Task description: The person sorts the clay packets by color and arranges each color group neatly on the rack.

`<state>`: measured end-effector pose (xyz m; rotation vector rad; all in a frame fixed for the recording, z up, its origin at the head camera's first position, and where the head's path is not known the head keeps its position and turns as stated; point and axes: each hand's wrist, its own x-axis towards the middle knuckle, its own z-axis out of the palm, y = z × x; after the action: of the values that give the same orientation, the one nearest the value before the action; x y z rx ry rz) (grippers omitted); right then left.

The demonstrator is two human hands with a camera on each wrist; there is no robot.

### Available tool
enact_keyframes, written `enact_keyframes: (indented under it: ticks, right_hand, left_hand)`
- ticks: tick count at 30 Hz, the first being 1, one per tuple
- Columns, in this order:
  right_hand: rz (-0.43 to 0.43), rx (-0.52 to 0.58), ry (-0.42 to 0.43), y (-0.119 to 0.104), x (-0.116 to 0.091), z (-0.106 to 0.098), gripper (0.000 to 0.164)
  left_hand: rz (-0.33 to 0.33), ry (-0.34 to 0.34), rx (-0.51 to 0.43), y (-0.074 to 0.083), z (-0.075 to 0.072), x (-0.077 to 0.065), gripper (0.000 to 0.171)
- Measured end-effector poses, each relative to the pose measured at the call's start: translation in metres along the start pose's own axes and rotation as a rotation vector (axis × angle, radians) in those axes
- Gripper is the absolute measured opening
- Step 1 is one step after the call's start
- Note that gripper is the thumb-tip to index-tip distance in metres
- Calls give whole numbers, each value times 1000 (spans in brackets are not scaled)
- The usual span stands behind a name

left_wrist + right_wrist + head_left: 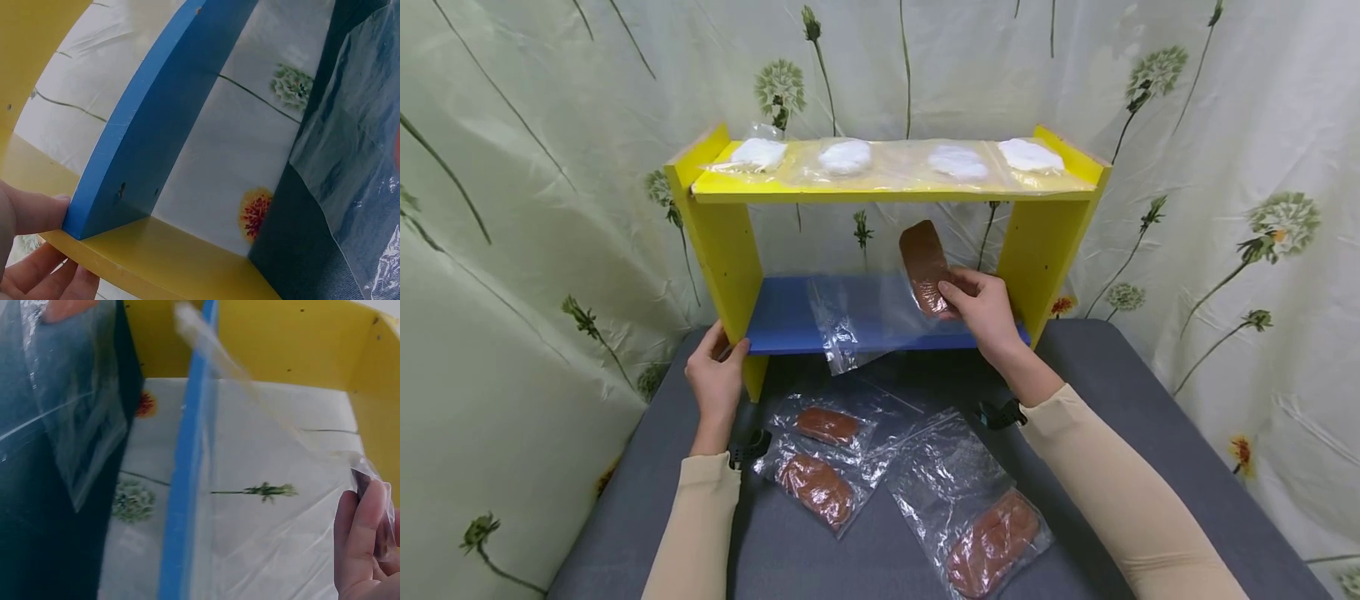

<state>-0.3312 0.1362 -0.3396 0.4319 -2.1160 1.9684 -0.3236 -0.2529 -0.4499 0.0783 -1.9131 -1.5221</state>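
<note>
My right hand (988, 312) pinches a brown, round-cornered flat slab (922, 254) in a clear zip bag (842, 337), thumb in front. It is held up before the gap between the two shelves, and the bag's loose end hangs to the left over the blue shelf (786, 312). In the right wrist view, the slab shows edge-on between the fingers (369, 506). My left hand (715, 375) grips the left side of the yellow shelf unit (718, 267). Its thumb (40, 212) presses by the blue shelf's front corner, with the other fingers around the outside of the side panel.
Several bags of white material (846, 157) lie in a row on the yellow top shelf (887, 197). On the dark grey table (820, 567) are three bagged brown pieces: a small one (827, 425), another (816, 487) and a larger one (996, 542). A flowered curtain (1217, 208) hangs behind.
</note>
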Motion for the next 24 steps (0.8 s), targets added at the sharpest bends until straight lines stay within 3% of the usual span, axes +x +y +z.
enact_keyframes:
  ticks: [10,15,18,24]
  right_hand:
    - [133,-141,25,32,9,-3,68]
    - [172,-211,24,42,10,-7,68]
    - [138,-363,36,41,5,-10,59]
    - [-30,-776,57,40,-1,-5,47]
  left_hand:
    - [5,8,-9,2,0,2,49]
    - [5,10,1,2,2,1,49]
    - [8,4,-3,2,4,1,48]
    - [7,15,-22,0,2,2,47]
